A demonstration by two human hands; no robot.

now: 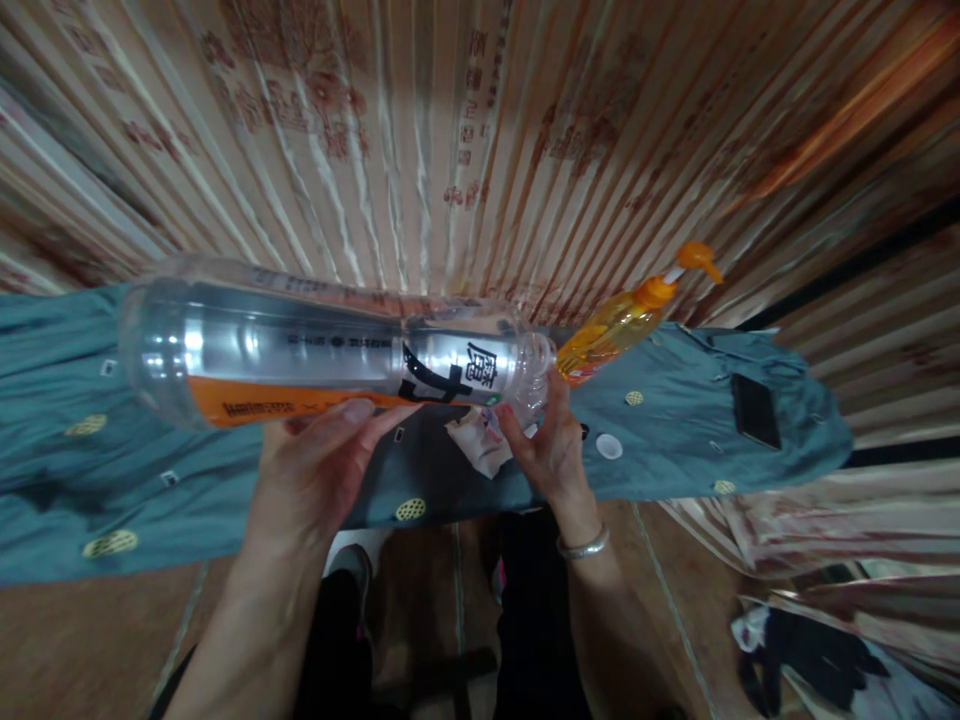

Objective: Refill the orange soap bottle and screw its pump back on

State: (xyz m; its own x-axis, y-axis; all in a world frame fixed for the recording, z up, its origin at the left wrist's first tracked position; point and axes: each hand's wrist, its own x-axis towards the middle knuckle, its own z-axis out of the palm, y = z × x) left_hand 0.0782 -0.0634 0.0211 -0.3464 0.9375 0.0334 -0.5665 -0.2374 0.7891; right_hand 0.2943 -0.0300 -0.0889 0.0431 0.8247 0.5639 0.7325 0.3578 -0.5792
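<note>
A large clear plastic bottle (330, 345) with a silver and orange label lies sideways in the air above the table, its neck to the right. My left hand (311, 465) grips its middle from below, thumb on the orange strip. Around the bottle's neck are the closed fingers of my right hand (551, 445), which wears a silver bangle (583, 545). Just behind the neck stands a yellow pump bottle (611, 335) with an orange pump head. A crumpled white packet (480, 445) lies under the bottle, and a round white cap-like disc (609, 446) is right of my right hand.
A teal cloth (660, 450) with yellow spots covers the narrow table. Near its right end rests a flat dark rectangular object (755, 410). Pleated patterned curtains (427, 130) hang close behind. Dark and white fabric (817, 655) is at the lower right, above the brown floor (427, 570).
</note>
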